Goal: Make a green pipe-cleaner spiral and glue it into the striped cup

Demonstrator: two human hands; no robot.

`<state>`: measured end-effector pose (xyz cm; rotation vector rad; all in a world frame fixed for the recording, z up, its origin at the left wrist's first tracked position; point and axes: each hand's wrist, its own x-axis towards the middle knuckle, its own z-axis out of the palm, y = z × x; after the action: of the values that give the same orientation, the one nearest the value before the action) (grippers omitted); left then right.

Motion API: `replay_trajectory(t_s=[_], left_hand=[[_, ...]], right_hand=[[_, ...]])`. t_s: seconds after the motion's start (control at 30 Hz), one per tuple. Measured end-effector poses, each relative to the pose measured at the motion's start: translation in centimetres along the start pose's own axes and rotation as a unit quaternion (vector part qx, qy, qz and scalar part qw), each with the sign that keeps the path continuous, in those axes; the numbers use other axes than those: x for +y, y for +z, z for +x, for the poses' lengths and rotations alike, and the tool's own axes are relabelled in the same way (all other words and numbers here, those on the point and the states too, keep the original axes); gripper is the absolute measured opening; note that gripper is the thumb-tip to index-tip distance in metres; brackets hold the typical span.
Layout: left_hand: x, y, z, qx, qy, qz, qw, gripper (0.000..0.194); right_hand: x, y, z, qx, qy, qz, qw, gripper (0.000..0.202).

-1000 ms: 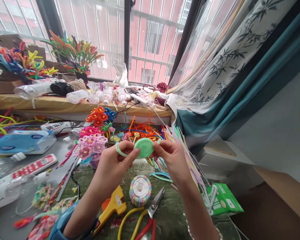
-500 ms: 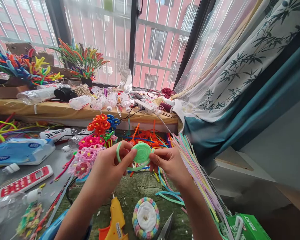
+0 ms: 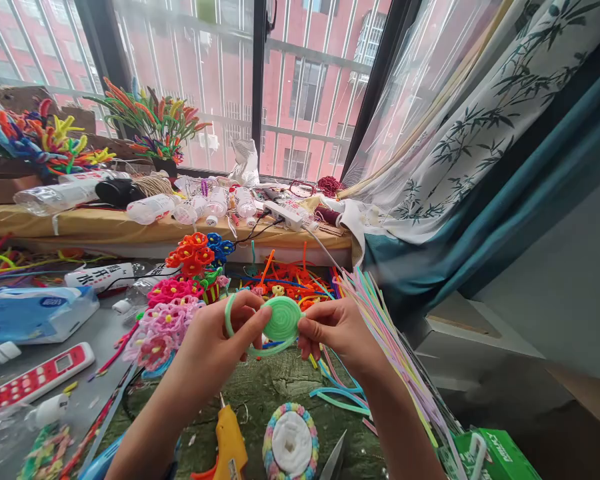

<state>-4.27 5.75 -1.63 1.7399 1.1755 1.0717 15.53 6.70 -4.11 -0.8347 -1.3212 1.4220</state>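
Note:
A flat green coil of wound pipe cleaner [image 3: 283, 318] is held up over the table, between both hands. My left hand [image 3: 225, 333] pinches its left side between thumb and fingers, and a loose length of the green strand loops round behind those fingers. At the coil's right edge, my right hand [image 3: 333, 328] is closed with thumb and forefinger on the strand. Below the hands lie a yellow hot glue gun [image 3: 229, 437], a round white piece with a pastel fuzzy rim [image 3: 291, 441], and scissor blades [image 3: 334, 460].
Pipe-cleaner flowers [image 3: 167, 320] stand left of the hands. Long pastel pipe cleaners [image 3: 380, 333] lie at the right, near a green box [image 3: 503, 453]. A blue wipes pack [image 3: 35, 313] and a red-and-white remote [image 3: 40, 377] are on the left. Bottles [image 3: 153, 208] line the windowsill.
The view has shifted slightly, so the surroundings sit a little farther left. Both hands keep hold of the green coil, which looks turned only a little.

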Motion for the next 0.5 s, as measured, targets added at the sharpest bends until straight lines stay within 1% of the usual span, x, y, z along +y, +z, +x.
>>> replay_trajectory(t_s=[0.17,0.37,0.5], left_hand=[[-0.1,0.0,0.0,-0.011,0.011,0.018,1.0,0.033],[-0.4,0.3,0.0,0.009,0.03,0.048,0.998,0.029],[-0.2,0.5,0.1,0.011,0.02,0.027,0.999,0.028]], right_hand=[[-0.3,0.0,-0.1,-0.011,0.004,-0.01,1.0,0.033],[-1.1,0.2,-0.3,-0.004,0.014,-0.049,0.999,0.035],[-1.0,0.2,-0.3,-0.001,0.021,-0.047,0.999,0.036]])
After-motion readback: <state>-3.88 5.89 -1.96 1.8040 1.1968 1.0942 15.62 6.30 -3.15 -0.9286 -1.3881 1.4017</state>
